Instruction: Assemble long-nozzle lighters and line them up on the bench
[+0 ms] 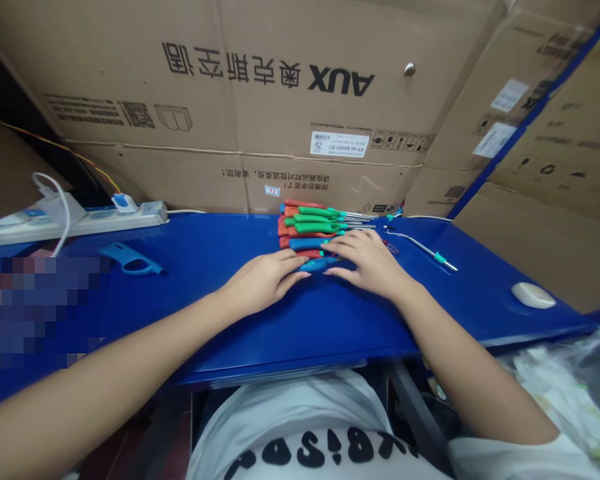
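Note:
My left hand is closed on the handle end of a blue long-necked lighter, thumb below and fingers above. From the other side my right hand grips its front end, hiding the nozzle. Just behind lies a pile of similar lighters: a green lighter, an orange-red lighter and another blue lighter among several. Their metal tubes point right, and my right hand covers part of them. To the right, a loose metal tube with a green end piece and a thin wire lies on the blue table.
A blue lighter handle lies at the left, near a white power strip with cables plugged in. A pale computer mouse rests near the right edge. Cardboard panels wall the back and right. Plastic bags hang below right.

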`<state>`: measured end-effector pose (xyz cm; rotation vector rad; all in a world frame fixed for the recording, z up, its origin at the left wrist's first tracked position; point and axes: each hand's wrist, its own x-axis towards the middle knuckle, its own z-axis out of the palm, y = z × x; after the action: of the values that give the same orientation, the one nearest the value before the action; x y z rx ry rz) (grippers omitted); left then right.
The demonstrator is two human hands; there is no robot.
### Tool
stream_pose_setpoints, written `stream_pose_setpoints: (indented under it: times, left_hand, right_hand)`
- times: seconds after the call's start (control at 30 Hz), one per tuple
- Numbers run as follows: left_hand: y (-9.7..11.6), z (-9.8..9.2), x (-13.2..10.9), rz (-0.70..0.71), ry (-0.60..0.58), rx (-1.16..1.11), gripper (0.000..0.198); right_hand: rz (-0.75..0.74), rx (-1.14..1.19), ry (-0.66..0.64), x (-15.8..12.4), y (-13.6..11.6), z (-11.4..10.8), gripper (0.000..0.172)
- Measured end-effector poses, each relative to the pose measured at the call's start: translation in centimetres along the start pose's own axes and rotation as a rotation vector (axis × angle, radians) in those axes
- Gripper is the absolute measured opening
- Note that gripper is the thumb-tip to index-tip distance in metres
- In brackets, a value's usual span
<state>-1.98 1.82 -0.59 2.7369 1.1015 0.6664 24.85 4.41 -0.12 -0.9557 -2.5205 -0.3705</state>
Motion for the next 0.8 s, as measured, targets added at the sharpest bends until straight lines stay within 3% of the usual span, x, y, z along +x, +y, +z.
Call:
stream_pose_setpoints:
  times: [0.07,0.17,0.3,0.5,0.8]
  left_hand:
    - [-0.6,-0.2,0.1,-0.006,-0.008,0.018,0.042]
    - [-1.4,-0.7,0.1,-0.022,0.006,0.047,0.041]
    - [-1.7,-0.9,0.3,-0.003,0.017,0.01,0.04]
    - [-1.8,-0.4,0.2,0.064,0.048,-0.046,0.041]
    - [-2.0,0.3,-0.2,0.338,0.223,0.347,0.035]
  right_hand:
    - [0.126,-0.05,0.002,-0.5,1.4,-0.3,0.049]
    - [0.285,-0.053,0.036,-1.7,3.8,-0.8,0.037]
    - [0.244,0.103,0.057,-2.6,5.5,-0.9,0.023]
    - [0.083,0.222,0.014,-1.7,3.7,-0.5,0.019]
    - [-0.048,0.282,-0.124,-0.8,0.4,0.6,0.027]
